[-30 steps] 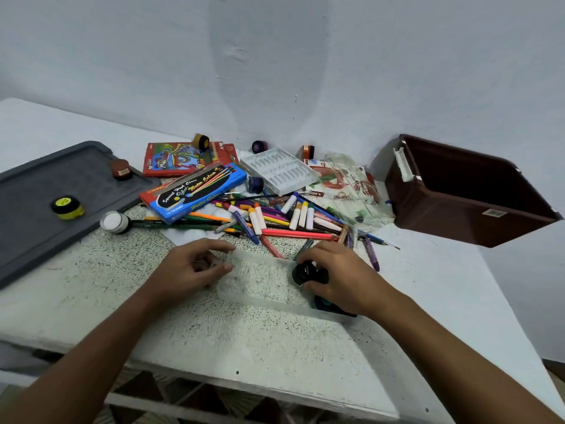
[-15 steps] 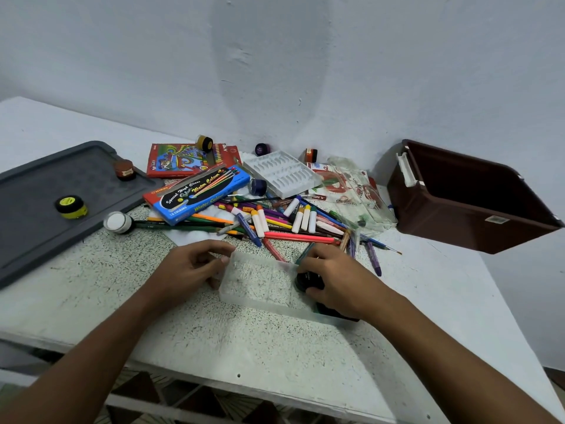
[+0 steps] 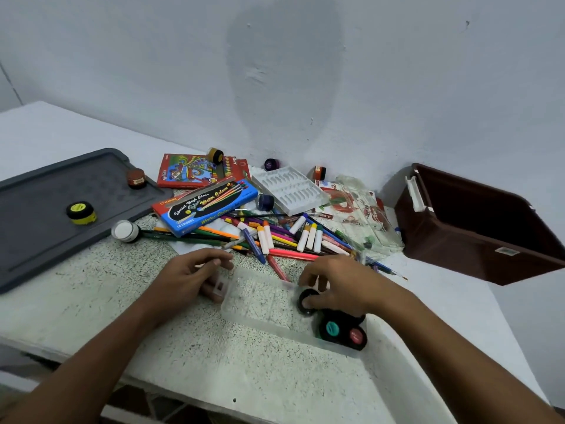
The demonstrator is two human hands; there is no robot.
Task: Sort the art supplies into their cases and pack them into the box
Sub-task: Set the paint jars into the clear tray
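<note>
Worktop (image 3: 91, 316): speckled surface against a pale wall; supplies heaped toward the back edge, near the middle.
Clear case (image 3: 263, 301): transparent tray lying flat near the front edge, between the two hands.
Left hand (image 3: 186, 280): at the case's left end; fingers (image 3: 224, 264) curled, thumb and fingertips touching that end. A firm grasp cannot be confirmed.
Right hand (image 3: 339, 289): over the case's right half; fingers curled round a black-lidded paint pot (image 3: 306, 301), held at the case.
Seated pots (image 3: 342, 332): two in the case's right end, one with a teal lid, one with a red lid, touching each other.
Marker pile (image 3: 284, 237): pens, pencils and brushes crossed loosely, just behind the case.
Blue watercolour box (image 3: 208, 206): closed, behind the pile on its left side.
White ridged tray (image 3: 289, 189): near the back edge.
Brown box (image 3: 477, 224): open, at the right edge, well apart from the case.
Grey lid (image 3: 46, 209): at the left edge, carrying a yellow pot (image 3: 81, 212) and a brown pot (image 3: 136, 178).
</note>
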